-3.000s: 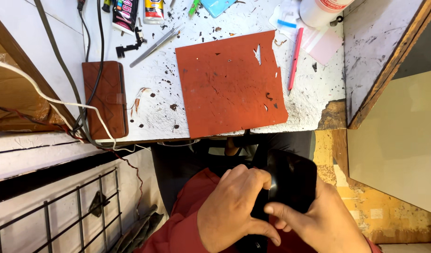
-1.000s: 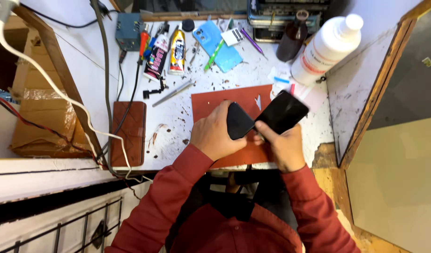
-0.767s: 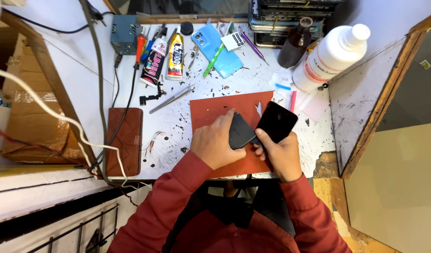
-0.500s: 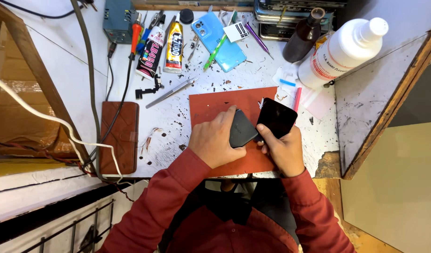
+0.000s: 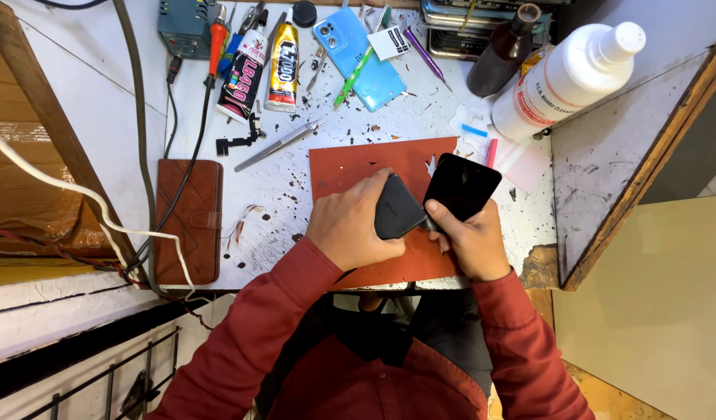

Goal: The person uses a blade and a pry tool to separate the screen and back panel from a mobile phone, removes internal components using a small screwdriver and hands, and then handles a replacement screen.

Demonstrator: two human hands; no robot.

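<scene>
My left hand (image 5: 349, 228) grips a dark grey phone body (image 5: 397, 208), back side up, over the red work mat (image 5: 350, 167). My right hand (image 5: 471, 237) holds a black glass screen panel (image 5: 463, 187), tilted up beside the body. The two parts meet at their near corners between my thumbs. Both red sleeves reach in from the bottom of the view.
On the white bench lie metal tweezers (image 5: 280, 145), two glue tubes (image 5: 282, 57), a blue phone back (image 5: 358, 47), a brown wallet case (image 5: 188, 220), a white liquid bottle (image 5: 568, 78), a dark bottle (image 5: 504, 54) and cables (image 5: 144, 140). A wooden frame edge (image 5: 646, 155) stands at the right.
Both hands rose from my lap to the red mat with the phone parts. Over the last second the view steadied and the two parts stayed held together.
</scene>
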